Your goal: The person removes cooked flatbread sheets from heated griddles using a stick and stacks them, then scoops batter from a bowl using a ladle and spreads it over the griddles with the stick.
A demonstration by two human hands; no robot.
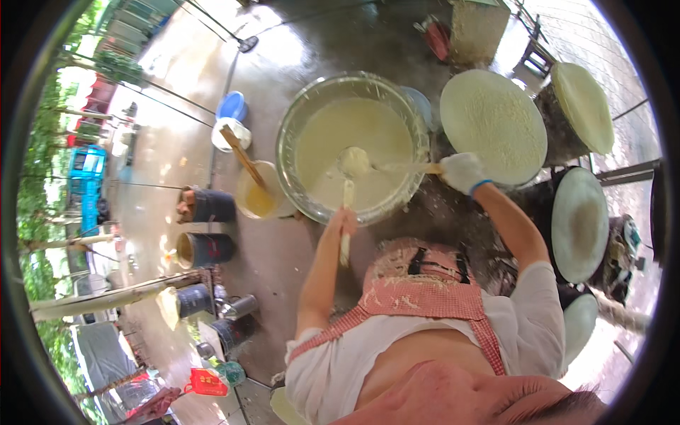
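A large metal basin of pale, creamy batter stands in front of me. My left hand grips the handle of a ladle, whose round bowl is over the middle of the batter. On my right hand is a whitish glove with a blue band at the wrist. That hand is closed on the wooden handle of a batter-coated tool, its far end close to the ladle's bowl. Right of the basin lies a big round griddle with a pale, rough layer on it.
More round griddles stand at right, one bearing a pale sheet. Left of the basin is a bucket with yellow liquid and a wooden stick. Dark cylindrical containers, a blue basin and a red bag are farther left.
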